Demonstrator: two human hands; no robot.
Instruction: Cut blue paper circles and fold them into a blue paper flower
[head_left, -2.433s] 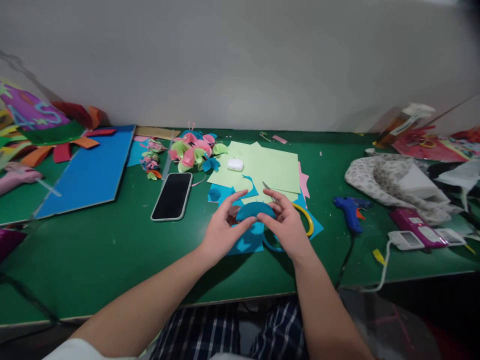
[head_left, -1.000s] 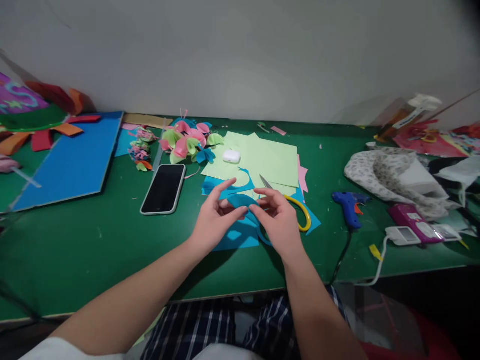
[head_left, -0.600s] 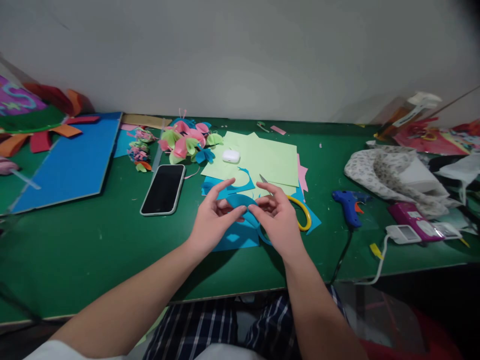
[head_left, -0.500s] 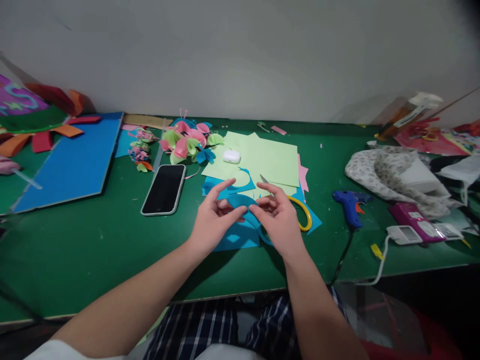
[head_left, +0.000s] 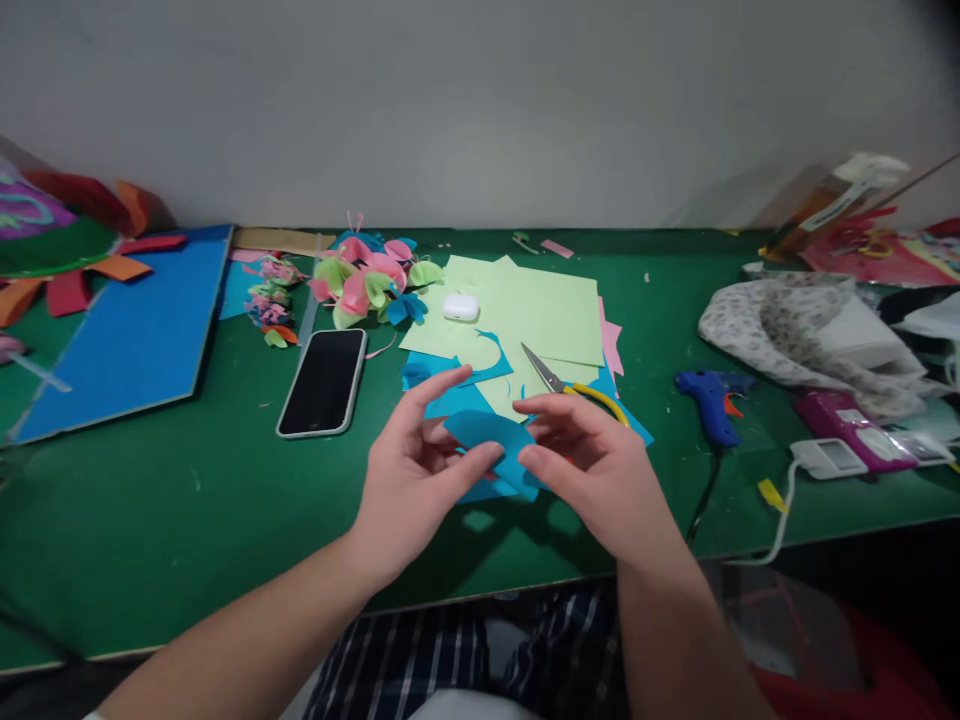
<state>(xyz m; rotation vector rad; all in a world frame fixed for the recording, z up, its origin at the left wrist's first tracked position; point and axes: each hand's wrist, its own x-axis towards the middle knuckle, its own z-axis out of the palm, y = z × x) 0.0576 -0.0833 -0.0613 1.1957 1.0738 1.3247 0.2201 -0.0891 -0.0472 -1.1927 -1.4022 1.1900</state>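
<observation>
Between my two hands is a curved piece of blue paper (head_left: 491, 434), held above the table near its front edge. My left hand (head_left: 416, 460) pinches its left side between thumb and fingers. On the other side, my right hand (head_left: 589, 460) grips the paper's right edge, thumb in front. Scissors (head_left: 545, 370) with yellow handles lie just beyond my right hand, blades pointing away to the left; part of the handles is hidden by that hand. Beneath and behind the hands are light green paper sheets (head_left: 540, 310) and a blue paper offcut (head_left: 484, 372) with a rounded cut-out.
A phone (head_left: 324, 383) lies at left, near colourful paper petals (head_left: 371, 275). A white earbud case (head_left: 460, 307) rests on the green sheets. At right are a blue glue gun (head_left: 712, 405), a patterned cloth (head_left: 780, 325) and a bottle (head_left: 836, 205). A blue board (head_left: 142, 340) lies far left.
Both hands have come nearer to me and slightly apart, bringing the blue paper along. It is now tilted, with more of its face showing. More of the scissors is uncovered.
</observation>
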